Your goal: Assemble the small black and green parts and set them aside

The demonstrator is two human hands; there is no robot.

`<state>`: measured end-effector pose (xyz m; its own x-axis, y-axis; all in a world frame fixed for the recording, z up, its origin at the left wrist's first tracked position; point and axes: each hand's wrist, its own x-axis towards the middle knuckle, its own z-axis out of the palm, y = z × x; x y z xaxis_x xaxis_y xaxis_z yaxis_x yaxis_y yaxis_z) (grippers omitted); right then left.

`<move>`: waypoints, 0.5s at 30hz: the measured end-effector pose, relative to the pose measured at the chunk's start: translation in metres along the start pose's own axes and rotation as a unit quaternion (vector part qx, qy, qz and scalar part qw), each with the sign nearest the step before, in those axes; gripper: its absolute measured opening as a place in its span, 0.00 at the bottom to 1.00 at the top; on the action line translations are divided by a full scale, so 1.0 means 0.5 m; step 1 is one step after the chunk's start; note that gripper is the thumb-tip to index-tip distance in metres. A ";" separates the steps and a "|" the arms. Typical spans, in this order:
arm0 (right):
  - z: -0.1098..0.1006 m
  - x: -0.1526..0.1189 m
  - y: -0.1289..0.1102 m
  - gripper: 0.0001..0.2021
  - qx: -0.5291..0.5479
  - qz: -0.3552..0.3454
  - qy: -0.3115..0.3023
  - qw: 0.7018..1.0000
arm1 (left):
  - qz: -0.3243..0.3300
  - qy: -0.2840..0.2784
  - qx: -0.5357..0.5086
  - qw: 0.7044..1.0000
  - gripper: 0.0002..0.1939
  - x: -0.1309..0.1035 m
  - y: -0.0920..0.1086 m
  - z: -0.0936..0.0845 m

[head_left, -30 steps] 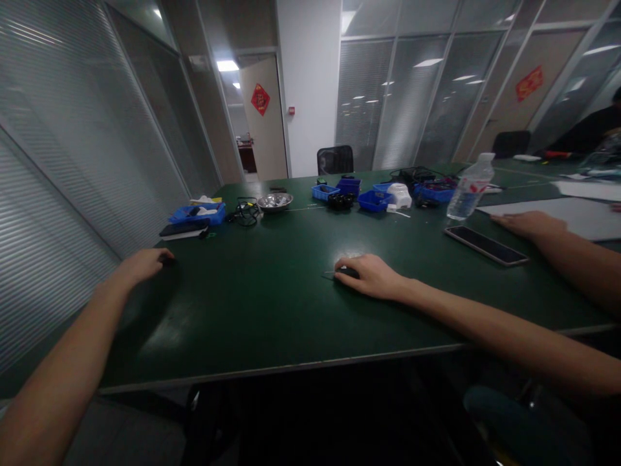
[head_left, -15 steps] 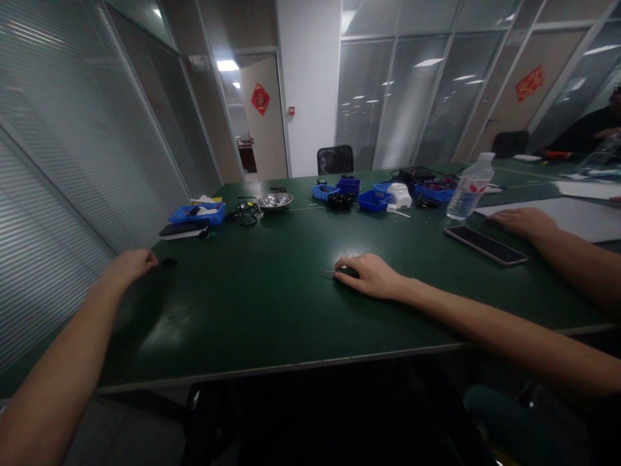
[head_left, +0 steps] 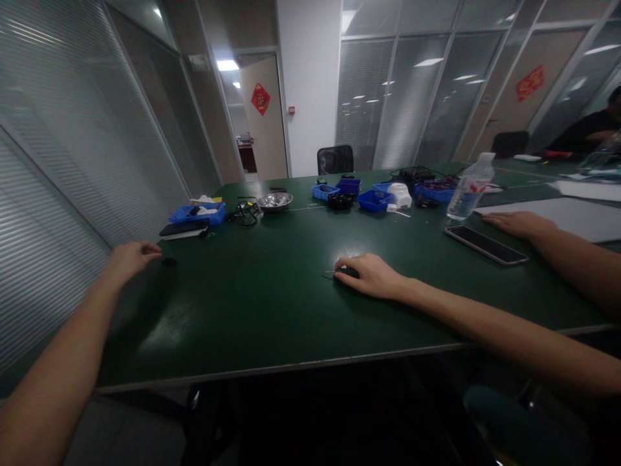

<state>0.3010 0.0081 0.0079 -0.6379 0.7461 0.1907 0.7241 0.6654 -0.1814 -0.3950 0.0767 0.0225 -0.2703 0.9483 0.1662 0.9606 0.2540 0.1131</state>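
On the left, my left hand [head_left: 132, 261] hovers over the green table [head_left: 252, 304], fingers bent and slightly apart, with nothing visible in them. Just right of its fingertips lies a small, dark, flat round piece [head_left: 169, 262], not touched. My right hand [head_left: 371, 275] rests on the table near the middle, its fingers wrapped around a dark-handled tool [head_left: 347, 272]. A thin metal tip sticks out of this tool to the left; the palm hides the rest, so its exact kind does not show.
Toward the back stand a blue tray [head_left: 213, 213], cables [head_left: 246, 212], a metal bowl [head_left: 275, 201] and several blue bins [head_left: 374, 200]. To the right are a water bottle [head_left: 469, 188], a phone [head_left: 485, 244] and another person's hand [head_left: 521, 224] by a white sheet [head_left: 587, 217].
My left hand has lifted slightly and its fingers have parted a little, while the dark round piece stays in place. My right hand stays still around the tool.
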 end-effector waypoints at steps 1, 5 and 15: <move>-0.001 0.000 -0.001 0.20 0.000 0.000 -0.001 1.000 | 0.011 0.001 -0.007 1.000 0.22 0.001 0.000 0.000; -0.003 -0.001 -0.002 0.20 0.006 0.001 -0.003 1.000 | 0.039 -0.034 -0.018 0.998 0.21 0.008 0.003 -0.001; -0.005 -0.001 -0.004 0.20 0.010 0.004 -0.007 1.000 | 0.064 -0.097 -0.070 0.991 0.20 -0.005 0.028 -0.002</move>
<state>0.3007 0.0064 0.0106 -0.6365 0.7511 0.1756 0.7232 0.6602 -0.2028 -0.3811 0.0777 0.0249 -0.1157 0.9933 -0.0028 0.9639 0.1130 0.2409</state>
